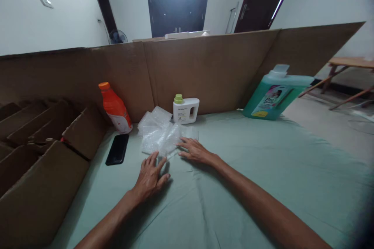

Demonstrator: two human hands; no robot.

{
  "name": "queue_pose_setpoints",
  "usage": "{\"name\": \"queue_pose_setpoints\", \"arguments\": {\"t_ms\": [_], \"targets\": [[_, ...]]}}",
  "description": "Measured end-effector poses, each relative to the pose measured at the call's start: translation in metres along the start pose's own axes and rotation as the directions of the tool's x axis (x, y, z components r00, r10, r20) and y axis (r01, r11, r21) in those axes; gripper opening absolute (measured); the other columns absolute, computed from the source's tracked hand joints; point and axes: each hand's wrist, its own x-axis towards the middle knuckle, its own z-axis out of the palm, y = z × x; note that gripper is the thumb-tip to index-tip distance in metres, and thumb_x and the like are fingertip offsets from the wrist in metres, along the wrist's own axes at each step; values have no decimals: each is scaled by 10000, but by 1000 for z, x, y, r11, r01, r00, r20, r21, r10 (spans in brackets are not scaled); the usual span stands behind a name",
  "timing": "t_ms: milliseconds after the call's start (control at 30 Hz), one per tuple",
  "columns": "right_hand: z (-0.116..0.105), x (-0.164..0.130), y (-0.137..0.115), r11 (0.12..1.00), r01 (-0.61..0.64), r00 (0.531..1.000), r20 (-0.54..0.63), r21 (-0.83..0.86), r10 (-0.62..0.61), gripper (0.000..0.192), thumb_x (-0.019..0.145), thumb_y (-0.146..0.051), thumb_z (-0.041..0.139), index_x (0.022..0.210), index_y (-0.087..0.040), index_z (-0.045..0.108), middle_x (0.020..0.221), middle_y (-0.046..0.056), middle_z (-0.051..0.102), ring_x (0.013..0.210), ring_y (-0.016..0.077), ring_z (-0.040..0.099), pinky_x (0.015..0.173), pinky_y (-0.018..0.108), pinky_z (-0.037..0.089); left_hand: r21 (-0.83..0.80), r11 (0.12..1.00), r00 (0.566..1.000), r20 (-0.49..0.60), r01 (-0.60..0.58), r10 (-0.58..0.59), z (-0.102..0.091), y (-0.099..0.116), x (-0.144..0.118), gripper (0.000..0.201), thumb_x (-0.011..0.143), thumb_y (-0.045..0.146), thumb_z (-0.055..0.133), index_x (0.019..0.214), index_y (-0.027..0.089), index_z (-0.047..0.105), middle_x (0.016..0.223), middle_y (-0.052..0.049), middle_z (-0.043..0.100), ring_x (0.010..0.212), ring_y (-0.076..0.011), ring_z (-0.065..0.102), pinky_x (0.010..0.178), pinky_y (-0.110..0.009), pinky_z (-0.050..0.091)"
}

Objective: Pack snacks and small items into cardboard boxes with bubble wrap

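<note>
My left hand lies flat on the green cloth, fingers spread, its fingertips at the near edge of a pile of clear bubble wrap. At the wrap's right edge rests my right hand, palm down with its fingers touching the plastic. Neither hand grips anything. Just behind the wrap stands a small white bottle with a green cap. To its left, an orange bottle leans against the cardboard wall.
A black phone lies flat left of the wrap. An open cardboard box with dividers fills the left side. A tall cardboard wall runs along the back. A large teal detergent jug stands at the back right.
</note>
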Motion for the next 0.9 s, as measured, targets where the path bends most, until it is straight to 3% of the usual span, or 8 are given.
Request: {"name": "queue_pose_setpoints", "arguments": {"t_ms": [100, 200, 300, 467, 567, 700, 800, 900], "targets": [[16, 38, -18, 1000, 14, 1000, -25, -24, -15, 439, 958, -391, 591, 1353, -202, 622, 1429, 158, 567, 1308, 315, 532, 1094, 473, 395, 85, 991, 994, 30, 106, -109, -3, -16, 41, 444, 991, 388, 473, 1379, 202, 583, 1509, -215, 458, 1428, -396, 382, 1119, -644, 315], [20, 59, -28, 999, 25, 998, -52, -30, -26, 395, 942, -361, 613, 1298, -195, 652, 1315, 151, 628, 1217, 312, 576, 1037, 458, 432, 120, 981, 988, 18, 152, -155, -16, -39, 54, 379, 971, 349, 515, 1298, 210, 648, 1481, -202, 494, 1394, -409, 423, 1109, -655, 311], [16, 45, -25, 999, 15, 995, -98, -29, -18, 362, 934, -313, 619, 1279, -209, 657, 1411, 154, 558, 1243, 315, 542, 1034, 459, 424, 141, 975, 984, 18, 174, -178, -23, -47, 36, 404, 887, 302, 645, 1284, 231, 661, 1525, -191, 441, 1363, -388, 464, 1114, -576, 353], [16, 12, -18, 999, 23, 994, -110, -39, -27, 361, 926, -280, 630, 1279, -212, 655, 1513, 152, 475, 1295, 319, 505, 1074, 493, 384, 88, 978, 976, -122, 190, -179, -7, -25, -6, 431, 923, 334, 591, 1328, 190, 617, 1583, -198, 339, 1404, -373, 404, 1131, -517, 357], [20, 24, -26, 997, 68, 995, -77, -38, -70, 409, 911, -312, 661, 1310, -225, 638, 1494, 136, 516, 1329, 312, 493, 1086, 495, 376, 51, 987, 984, -97, 152, -146, 0, -17, 3, 425, 943, 350, 567, 1332, 181, 599, 1509, -203, 449, 1390, -363, 424, 1119, -564, 356], [17, 38, -33, 996, 81, 992, -90, -35, -84, 393, 926, -296, 632, 1309, -205, 645, 1467, 155, 546, 1316, 312, 514, 1062, 491, 391, 61, 978, 977, -95, 198, -192, -12, -23, 21, 370, 936, 322, 572, 1263, 164, 645, 1452, -215, 503, 1356, -378, 462, 1091, -593, 369], [14, 11, -23, 997, 65, 989, -128, -32, -68, 381, 951, -283, 574, 1319, -210, 639, 1495, 148, 521, 1341, 300, 491, 1079, 490, 370, 65, 977, 974, -118, 203, -194, -22, -27, 0, 396, 881, 310, 637, 1260, 199, 652, 1541, -187, 404, 1385, -373, 423, 1136, -583, 322], [14, -39, -3, 999, 41, 990, -132, -34, -45, 341, 948, -272, 543, 1256, -213, 680, 1454, 136, 567, 1302, 283, 531, 1050, 470, 403, 38, 979, 967, -168, 201, -192, -18, -24, -47, 397, 889, 316, 611, 1261, 182, 651, 1558, -203, 363, 1373, -373, 434, 1127, -574, 349]]}}
